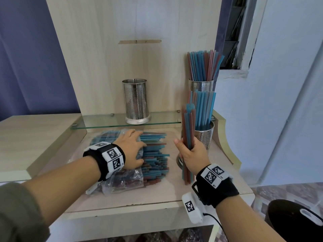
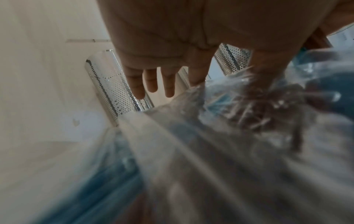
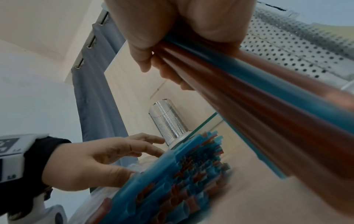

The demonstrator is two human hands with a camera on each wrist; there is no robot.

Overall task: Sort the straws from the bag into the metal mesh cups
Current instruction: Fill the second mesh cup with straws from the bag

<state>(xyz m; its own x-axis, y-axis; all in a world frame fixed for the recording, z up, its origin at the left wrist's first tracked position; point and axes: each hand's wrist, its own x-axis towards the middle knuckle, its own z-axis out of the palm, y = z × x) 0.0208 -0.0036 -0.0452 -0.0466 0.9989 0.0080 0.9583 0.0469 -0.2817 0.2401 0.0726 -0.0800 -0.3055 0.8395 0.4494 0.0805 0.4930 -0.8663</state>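
Note:
A clear plastic bag (image 1: 122, 182) lies on the counter with a pile of blue and red straws (image 1: 155, 158) sticking out of its right end. My left hand (image 1: 134, 147) rests flat on the pile, its fingers (image 2: 151, 84) straight and the thumb on the plastic. My right hand (image 1: 189, 151) grips an upright bundle of red and blue straws (image 1: 187, 123) just right of the pile. An empty mesh cup (image 1: 136, 100) stands on the glass shelf. Two mesh cups at the right hold straws, one at the back (image 1: 201, 85) and one nearer (image 1: 204, 135).
A glass shelf (image 1: 104, 121) runs above the back of the counter against a wooden panel. A metal base (image 1: 179, 161) shows behind my right hand; what it belongs to is hidden. The counter's front edge (image 1: 139, 208) is near my wrists. A dark round object (image 1: 293, 217) sits lower right.

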